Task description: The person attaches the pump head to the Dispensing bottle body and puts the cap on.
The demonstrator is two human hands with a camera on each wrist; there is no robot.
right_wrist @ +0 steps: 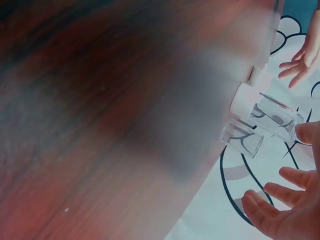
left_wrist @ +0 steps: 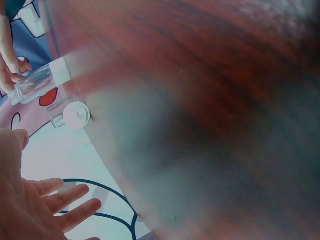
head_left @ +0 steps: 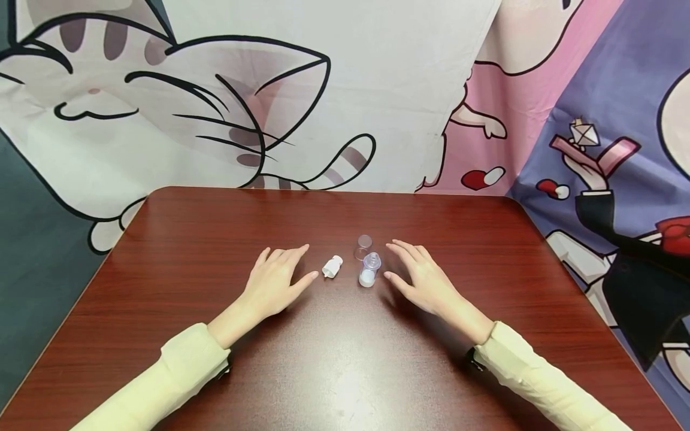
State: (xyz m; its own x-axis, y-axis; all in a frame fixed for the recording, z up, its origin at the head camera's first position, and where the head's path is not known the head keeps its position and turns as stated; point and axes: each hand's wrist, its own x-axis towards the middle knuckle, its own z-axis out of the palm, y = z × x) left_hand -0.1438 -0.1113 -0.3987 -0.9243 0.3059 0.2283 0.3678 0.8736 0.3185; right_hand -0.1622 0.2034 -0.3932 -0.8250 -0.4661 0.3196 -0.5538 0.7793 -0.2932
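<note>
A small clear bottle (head_left: pixel 370 263) with a white base stands upright on the table. Just behind it is a clear cap (head_left: pixel 363 246), which shows as a see-through cylinder in the right wrist view. To the bottle's left lies a white pump head (head_left: pixel 332 267), tipped on its side. My left hand (head_left: pixel 276 281) hovers left of the pump head, fingers spread and holding nothing. On the other side, my right hand (head_left: pixel 423 276) has its fingertips close to the bottle, palm facing it. In the right wrist view the thumb overlaps the bottle's top (right_wrist: pixel 292 125).
Dark red wooden table (head_left: pixel 259 383) extends under both arms, with its far edge behind the small parts. A cloth printed with cartoon cats (head_left: pixel 345 90) hangs beyond that edge. Pale yellow sleeves (head_left: pixel 172 365) cover both forearms.
</note>
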